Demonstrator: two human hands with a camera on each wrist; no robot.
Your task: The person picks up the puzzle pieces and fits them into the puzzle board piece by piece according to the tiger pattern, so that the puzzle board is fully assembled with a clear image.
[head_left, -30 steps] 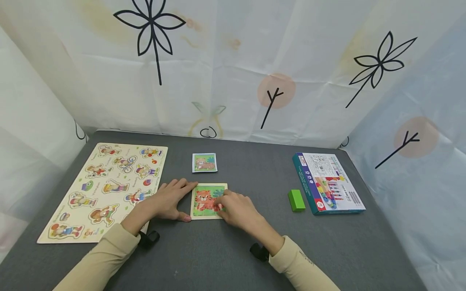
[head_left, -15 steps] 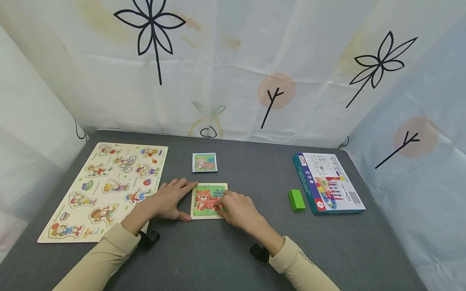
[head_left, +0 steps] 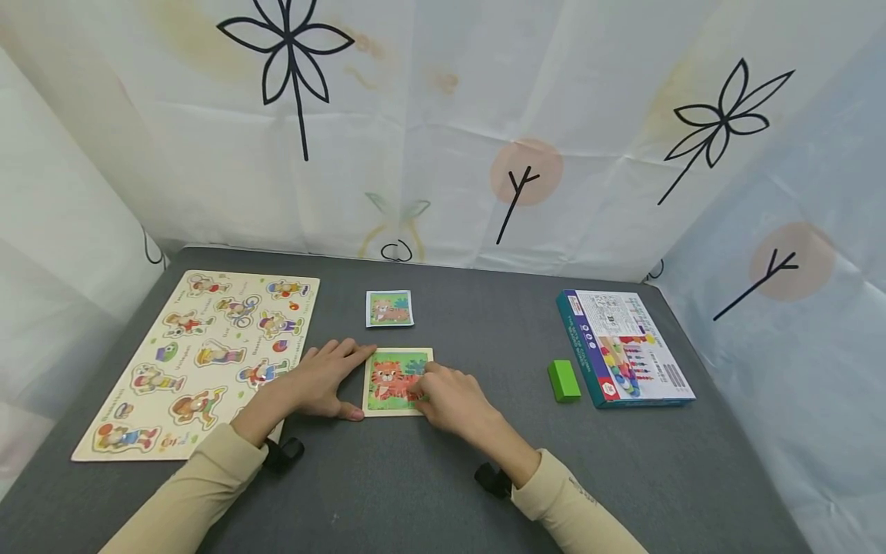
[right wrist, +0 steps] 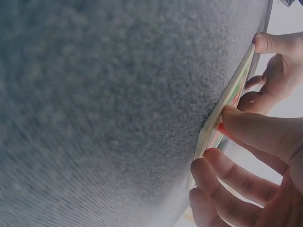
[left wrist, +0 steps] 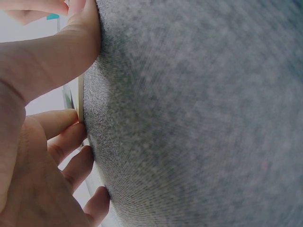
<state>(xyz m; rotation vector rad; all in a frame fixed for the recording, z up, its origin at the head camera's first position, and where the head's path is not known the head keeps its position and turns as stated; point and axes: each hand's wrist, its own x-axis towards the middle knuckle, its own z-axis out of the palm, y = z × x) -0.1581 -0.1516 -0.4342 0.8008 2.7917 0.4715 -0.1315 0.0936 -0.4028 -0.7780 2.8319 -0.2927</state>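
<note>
A small square tiger puzzle [head_left: 391, 381] with a pale wooden frame lies flat on the grey table. My left hand [head_left: 320, 385] spans its left edge, with the index finger at the upper corner and the thumb at the lower one. Over the right side curls my right hand [head_left: 453, 396], its thumb and index fingertips close together on the tiger picture. In the right wrist view, other fingers of the right hand [right wrist: 246, 189] lie along the frame's edge [right wrist: 229, 92]. Whatever lies under those fingertips is hidden.
A picture card [head_left: 389, 309] with a similar tiger lies behind the puzzle. A large board of children figures [head_left: 228, 327] stretches under the left forearm. To the right are a green block [head_left: 564, 381] and a flat box [head_left: 633, 346]. Cloth walls stand behind.
</note>
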